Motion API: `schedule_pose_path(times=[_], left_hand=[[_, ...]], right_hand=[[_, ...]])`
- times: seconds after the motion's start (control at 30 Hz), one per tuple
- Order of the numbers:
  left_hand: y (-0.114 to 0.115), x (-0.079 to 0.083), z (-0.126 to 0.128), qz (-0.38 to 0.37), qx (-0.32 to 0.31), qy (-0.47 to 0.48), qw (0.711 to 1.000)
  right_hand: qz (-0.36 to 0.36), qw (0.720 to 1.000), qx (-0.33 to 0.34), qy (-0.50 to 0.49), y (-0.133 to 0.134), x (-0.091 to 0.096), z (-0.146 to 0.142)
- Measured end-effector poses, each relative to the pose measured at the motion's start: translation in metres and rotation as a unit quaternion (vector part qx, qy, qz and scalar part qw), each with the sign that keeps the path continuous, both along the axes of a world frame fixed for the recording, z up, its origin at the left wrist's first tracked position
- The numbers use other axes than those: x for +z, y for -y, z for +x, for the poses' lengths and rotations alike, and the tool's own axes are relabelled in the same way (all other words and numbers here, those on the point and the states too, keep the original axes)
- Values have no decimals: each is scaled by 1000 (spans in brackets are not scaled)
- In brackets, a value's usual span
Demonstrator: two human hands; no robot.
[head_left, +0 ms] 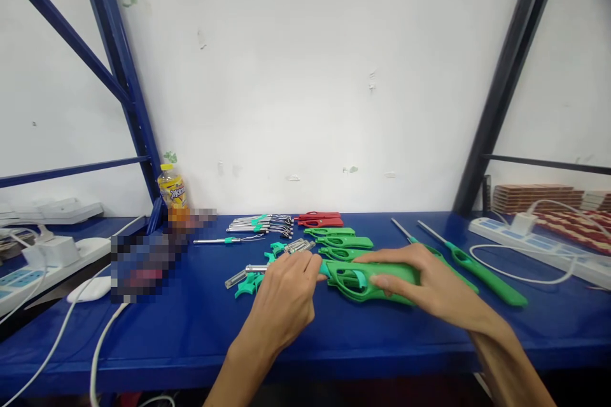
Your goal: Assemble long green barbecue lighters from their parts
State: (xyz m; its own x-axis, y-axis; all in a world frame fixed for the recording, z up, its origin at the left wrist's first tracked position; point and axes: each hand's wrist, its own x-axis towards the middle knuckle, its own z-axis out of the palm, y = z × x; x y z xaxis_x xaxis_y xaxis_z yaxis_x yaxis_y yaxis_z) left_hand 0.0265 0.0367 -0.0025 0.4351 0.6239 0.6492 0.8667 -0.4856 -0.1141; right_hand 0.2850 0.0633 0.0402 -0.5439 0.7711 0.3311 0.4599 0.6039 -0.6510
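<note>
My right hand (420,283) grips a green plastic lighter housing (367,280) just above the blue table (191,324). My left hand (286,296) pinches the front end of that housing, fingers closed on a metal tube part (305,255) there. Beside the left hand lie teal trigger pieces (248,283) and a silver tube (255,269). Behind the hands lie more green housings (341,241), red housings (319,219) and a bundle of metal tubes with wires (260,224).
Two finished long green lighters (477,270) lie at the right. A white power strip (539,245) with cables sits far right, another power strip (28,267) at left. A yellow-labelled bottle (172,189) stands by the blue shelf post (126,76).
</note>
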Motion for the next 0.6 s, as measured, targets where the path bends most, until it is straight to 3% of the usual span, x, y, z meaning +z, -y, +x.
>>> schedule_pose_path(times=[0.2, 0.37, 0.6], left_hand=[[1, 0, 6, 32, 1, -21, 999], [5, 0, 10, 28, -6, -24, 999], [9, 4, 7, 9, 3, -27, 1000]], right_hand=[[-29, 1000, -3, 2, 0, 0, 6], [-92, 995, 10, -32, -4, -2, 9], [-120, 991, -4, -53, 0, -1, 0]])
